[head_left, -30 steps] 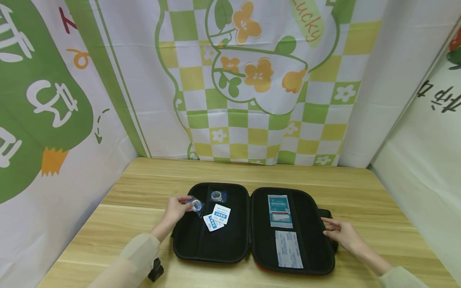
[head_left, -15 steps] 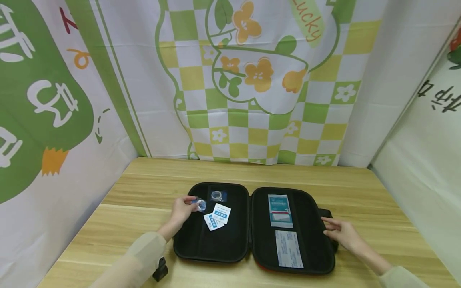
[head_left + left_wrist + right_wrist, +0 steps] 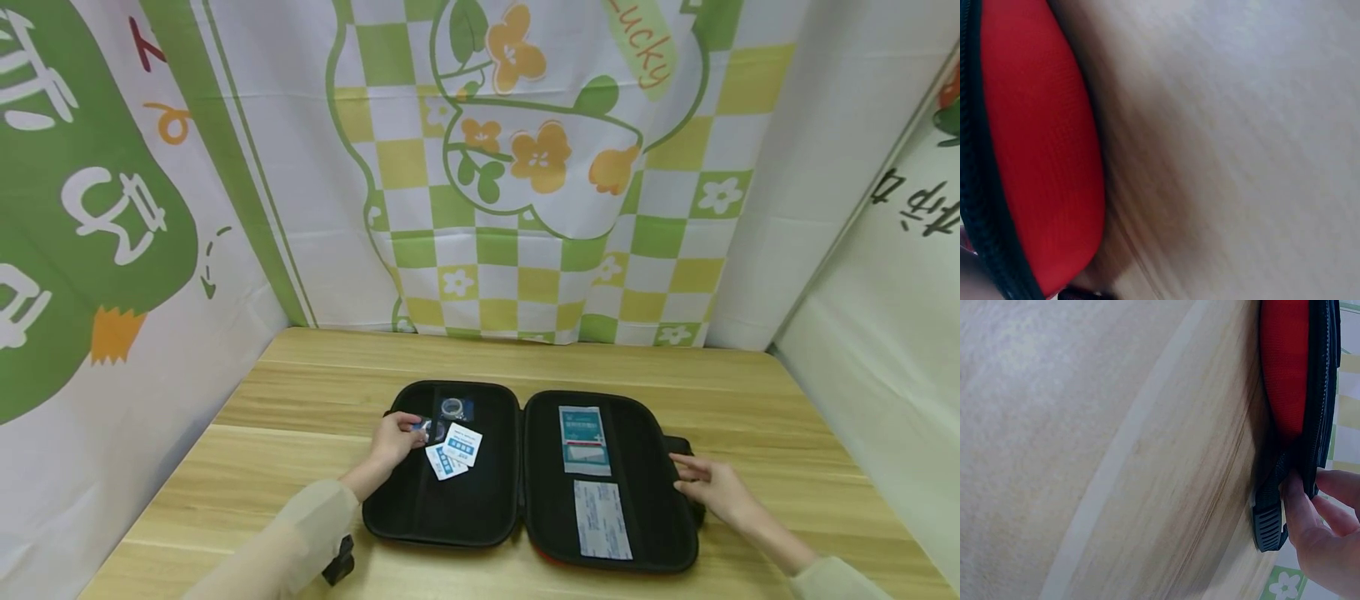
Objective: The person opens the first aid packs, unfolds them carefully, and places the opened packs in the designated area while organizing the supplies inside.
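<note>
A black-lined zip case point(image 3: 483, 508) lies unfolded on the table, its outer shell red in both wrist views. My left hand point(image 3: 393, 442) pinches a ring-shaped tape roll in a clear-blue packet point(image 3: 437, 429) at the dark elastic band of the left half, partly hidden by fingers and band. Just above it lies a second wrapped roll point(image 3: 452, 407). Overlapping white-and-blue sachets point(image 3: 462, 445) are beside my fingertips. At the case's right rim, my right hand point(image 3: 708, 486) holds the edge between thumb and fingers, close to a black handle strap point(image 3: 1267, 522).
In the right half lie a teal packet point(image 3: 582, 435) and a white-blue printed packet point(image 3: 602, 520). The wooden table point(image 3: 285, 400) extends around the case. Printed curtains point(image 3: 517, 283) hang behind and at both sides. A black wrist device point(image 3: 339, 562) sits under the left sleeve.
My left hand has moved right with the wrapped roll, from the left edge of the case in to the elastic band beside the sachets. The right hand stays at the rim.
</note>
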Tool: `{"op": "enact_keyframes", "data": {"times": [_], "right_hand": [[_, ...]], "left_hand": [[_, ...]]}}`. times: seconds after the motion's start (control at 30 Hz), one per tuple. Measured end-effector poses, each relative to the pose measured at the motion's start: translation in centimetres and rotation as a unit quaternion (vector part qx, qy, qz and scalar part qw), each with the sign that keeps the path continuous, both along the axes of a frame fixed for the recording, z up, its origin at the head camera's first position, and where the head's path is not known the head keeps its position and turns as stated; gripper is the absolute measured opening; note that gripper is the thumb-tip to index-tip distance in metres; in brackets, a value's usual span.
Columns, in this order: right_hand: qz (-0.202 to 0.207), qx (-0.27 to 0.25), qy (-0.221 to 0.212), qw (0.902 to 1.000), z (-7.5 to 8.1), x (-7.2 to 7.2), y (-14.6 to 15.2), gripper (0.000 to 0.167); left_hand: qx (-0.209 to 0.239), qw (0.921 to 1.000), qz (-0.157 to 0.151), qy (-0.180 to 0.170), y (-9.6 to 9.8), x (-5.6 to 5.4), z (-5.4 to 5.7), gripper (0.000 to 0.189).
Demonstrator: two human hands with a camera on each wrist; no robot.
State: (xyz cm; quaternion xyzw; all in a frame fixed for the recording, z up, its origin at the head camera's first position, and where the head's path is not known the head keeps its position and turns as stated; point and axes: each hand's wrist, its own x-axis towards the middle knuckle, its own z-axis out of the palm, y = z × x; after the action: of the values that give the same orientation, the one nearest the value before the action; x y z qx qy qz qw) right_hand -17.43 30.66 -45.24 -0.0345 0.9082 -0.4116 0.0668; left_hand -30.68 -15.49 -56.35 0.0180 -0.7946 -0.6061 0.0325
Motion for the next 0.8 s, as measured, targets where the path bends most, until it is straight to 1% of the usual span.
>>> {"op": "enact_keyframes", "data": {"times": [0.03,0.07,0.13,0.23,0.3,0.37,0.47,0.6,0.8], "right_hand": [[0.001,0.0,0.001,1.0,0.0,0.0,0.0,0.045],[0.0,-0.001,0.002,1.0,0.0,0.0,0.0,0.045],[0.001,0.001,0.007,1.0,0.1,0.0,0.0,0.045],[0.002,0.003,0.011,0.9999,0.1,0.1,0.0,0.045],[0.001,0.004,0.012,0.9999,0.1,0.1,-0.1,0.045],[0.002,0.003,0.011,0.9999,0.0,0.1,-0.1,0.045],[0.001,0.002,0.01,1.0,-0.1,0.1,0.0,0.045],[-0.005,-0.002,0.006,1.0,-0.3,0.0,0.0,0.045],[-0.005,0.001,0.005,1.0,-0.4,-0.1,0.1,0.045]], "left_hand": [[-0.009,1.0,0.001,-0.001,0.6,1.2,1.9,0.021],[-0.029,0.9994,0.007,-0.016,1.4,2.5,4.2,0.019],[-0.079,0.9962,0.015,-0.033,3.0,5.5,9.4,0.016],[-0.122,0.9921,0.013,-0.027,3.1,5.4,9.3,0.015],[-0.129,0.9911,0.011,-0.03,3.2,5.4,9.2,0.016],[-0.124,0.9916,0.01,-0.034,3.3,5.3,9.1,0.017],[-0.098,0.9937,0.015,-0.054,3.4,5.2,8.9,0.016],[-0.08,0.994,0.014,-0.073,3.5,4.9,8.7,0.016],[-0.072,0.994,0.001,-0.083,3.6,4.7,8.6,0.019]]}}
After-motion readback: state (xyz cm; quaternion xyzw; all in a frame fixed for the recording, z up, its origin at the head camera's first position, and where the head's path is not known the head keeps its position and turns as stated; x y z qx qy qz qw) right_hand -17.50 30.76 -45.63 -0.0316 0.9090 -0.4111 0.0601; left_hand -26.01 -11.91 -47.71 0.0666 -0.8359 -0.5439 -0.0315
